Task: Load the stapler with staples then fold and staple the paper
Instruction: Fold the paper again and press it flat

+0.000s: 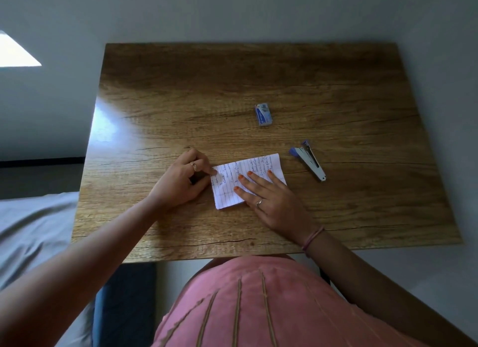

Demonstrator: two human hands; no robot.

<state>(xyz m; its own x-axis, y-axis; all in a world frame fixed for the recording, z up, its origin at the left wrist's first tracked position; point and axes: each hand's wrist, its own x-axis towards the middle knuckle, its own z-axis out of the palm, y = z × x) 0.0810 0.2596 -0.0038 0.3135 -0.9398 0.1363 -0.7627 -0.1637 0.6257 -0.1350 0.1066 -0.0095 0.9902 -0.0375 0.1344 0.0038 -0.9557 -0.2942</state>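
Here, the right hand lay flat on the folded paper, steadying it, while left fingers pinched its far corner; the stapler waited just right of it.

Right hand hides pt of paper; handwriting & staple box print too small to read.

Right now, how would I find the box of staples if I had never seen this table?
Start at the wooden table. Beyond the folded paper that both hands touch, look to the right of centre. The staple box lies alone there, farther away than the stapler: a small blue rectangular carton, not long and metallic.
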